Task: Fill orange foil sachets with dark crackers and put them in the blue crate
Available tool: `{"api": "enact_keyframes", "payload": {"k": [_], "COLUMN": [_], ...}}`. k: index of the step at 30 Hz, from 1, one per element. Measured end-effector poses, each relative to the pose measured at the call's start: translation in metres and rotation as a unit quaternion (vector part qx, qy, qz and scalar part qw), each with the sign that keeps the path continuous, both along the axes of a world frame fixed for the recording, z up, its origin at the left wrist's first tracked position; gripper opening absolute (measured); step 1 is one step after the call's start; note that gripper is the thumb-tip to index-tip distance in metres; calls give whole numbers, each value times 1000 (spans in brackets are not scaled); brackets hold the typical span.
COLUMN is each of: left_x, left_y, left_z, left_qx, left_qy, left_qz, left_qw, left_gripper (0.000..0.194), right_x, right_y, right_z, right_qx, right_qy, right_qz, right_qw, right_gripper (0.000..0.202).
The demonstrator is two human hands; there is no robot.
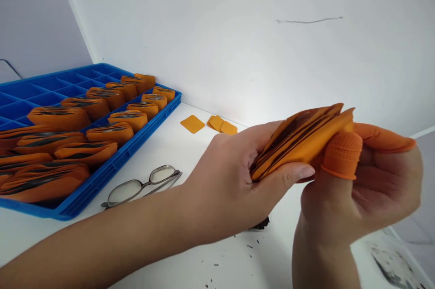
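Near, above the white bench (pixel 176 144), the left hand (pixel 234 180) and right hand (pixel 367 189), fingers closed, grip a fanned stack of orange sheets (pixel 302 142). Spectacles (pixel 142 185) lie left; farther left, a blue tray (pixel 112 162) holds similar stacks.

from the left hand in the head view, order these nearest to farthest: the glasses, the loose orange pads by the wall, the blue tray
From the left hand, which holds the orange stack:
1. Glasses, on the table just left of the wrist.
2. Loose orange pads, up by the wall, behind the hand.
3. Blue tray, far left; its near corner comes close to the glasses.
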State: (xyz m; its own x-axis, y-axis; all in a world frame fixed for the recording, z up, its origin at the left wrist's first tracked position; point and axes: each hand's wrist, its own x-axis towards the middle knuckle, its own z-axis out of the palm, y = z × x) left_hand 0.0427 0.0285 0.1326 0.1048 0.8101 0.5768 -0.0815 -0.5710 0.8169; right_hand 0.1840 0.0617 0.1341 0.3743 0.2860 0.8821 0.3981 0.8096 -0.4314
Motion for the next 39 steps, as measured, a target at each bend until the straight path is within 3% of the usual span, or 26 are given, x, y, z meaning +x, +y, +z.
{"api": "enact_keyframes", "payload": {"k": [5,13,16,19,24,27,33,36,39], "left_x": [0,2,3,4,3,1,-3,-5,-7], "left_y": [2,7,8,9,8,7,8,10,10], "left_z": [0,-2,-3,-4,-6,-6,-5,-4,-2], "left_qx": [33,21,25,34,55,52,55,48,57], "left_qy": [15,10,6,-1,21,41,67,87,109], "left_qz": [55,48,70,85,120,112,95,68,56], "left_qw": [998,999,997,996,991,992,992,993,991], "left_gripper": [28,32,30,30,31,33,35,49,50], "right_x": [-1,6,8,16,32,36,46,52,55], "right_y": [-6,-1,0,1,1,0,0,1,3], "right_z": [2,-1,-2,1,7,7,8,9,9], "right_qx": [-66,-81,-127,-162,-140,-138,-143,-173,-169], "right_qy": [13,-23,-55,-102,-170,-198,-256,-293,-299], "right_qz": [44,80,103,88,71,100,136,166,165], "right_qw": [997,993,985,978,973,965,946,925,925], "right_gripper": [10,17,17,17,11,31,42,56,53]}}
